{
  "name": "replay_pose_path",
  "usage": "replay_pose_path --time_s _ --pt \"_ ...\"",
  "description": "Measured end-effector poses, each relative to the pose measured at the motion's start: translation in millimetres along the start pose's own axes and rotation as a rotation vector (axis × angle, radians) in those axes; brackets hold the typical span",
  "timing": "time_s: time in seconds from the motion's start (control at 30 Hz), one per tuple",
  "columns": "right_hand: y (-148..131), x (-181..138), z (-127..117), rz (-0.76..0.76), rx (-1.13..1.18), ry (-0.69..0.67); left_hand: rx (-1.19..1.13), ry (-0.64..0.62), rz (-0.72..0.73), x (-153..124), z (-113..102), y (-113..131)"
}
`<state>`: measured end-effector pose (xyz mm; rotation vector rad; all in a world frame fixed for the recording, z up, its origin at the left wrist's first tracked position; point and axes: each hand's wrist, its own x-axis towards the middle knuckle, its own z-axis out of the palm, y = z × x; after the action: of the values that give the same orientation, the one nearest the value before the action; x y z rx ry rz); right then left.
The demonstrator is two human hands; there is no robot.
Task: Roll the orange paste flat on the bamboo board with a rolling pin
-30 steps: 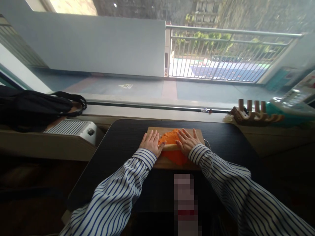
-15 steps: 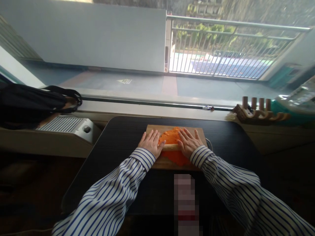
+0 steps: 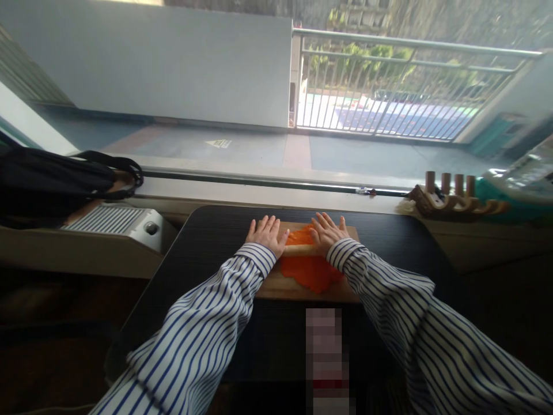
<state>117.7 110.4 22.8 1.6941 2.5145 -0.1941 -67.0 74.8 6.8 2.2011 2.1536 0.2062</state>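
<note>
A flat sheet of orange dough (image 3: 310,270) lies on a wooden board (image 3: 276,286) on the black table (image 3: 207,253). A wooden rolling pin (image 3: 299,250) lies across the far part of the dough. My left hand (image 3: 265,232) rests flat on the pin's left end, fingers stretched out. On the pin's right end my right hand (image 3: 326,230) presses the same way, fingers spread. Both arms wear blue-and-white striped sleeves.
A white grilled appliance (image 3: 116,223) and a black bag (image 3: 52,183) sit to the left on a ledge. A wooden rack with pegs (image 3: 449,196) stands at the right by the window sill. A blurred patch (image 3: 325,357) covers the near table edge.
Both hands have pushed the rolling pin away from me toward the board's far edge, leaving more flattened dough showing on the near side.
</note>
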Motion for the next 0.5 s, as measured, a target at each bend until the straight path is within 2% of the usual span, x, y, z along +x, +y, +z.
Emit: replay_pose_path --time_s 0.1,0.17,0.3,0.37,0.5 --pt "-3 -16 4 -0.020 -0.003 0.003 0.020 0.006 0.071 -13 0 0" --pt "-5 -35 10 -0.046 -0.022 0.060 0.024 -0.003 0.135 -28 -1 0" --pt "-6 -56 18 -0.075 -0.056 0.092 0.028 -0.006 0.181 -45 -2 2" --pt "-4 -50 17 -0.059 -0.058 0.094 0.034 -0.003 0.158 -38 -2 3" --pt "1 -19 9 -0.013 -0.013 0.092 0.015 -0.006 0.072 -9 0 2"
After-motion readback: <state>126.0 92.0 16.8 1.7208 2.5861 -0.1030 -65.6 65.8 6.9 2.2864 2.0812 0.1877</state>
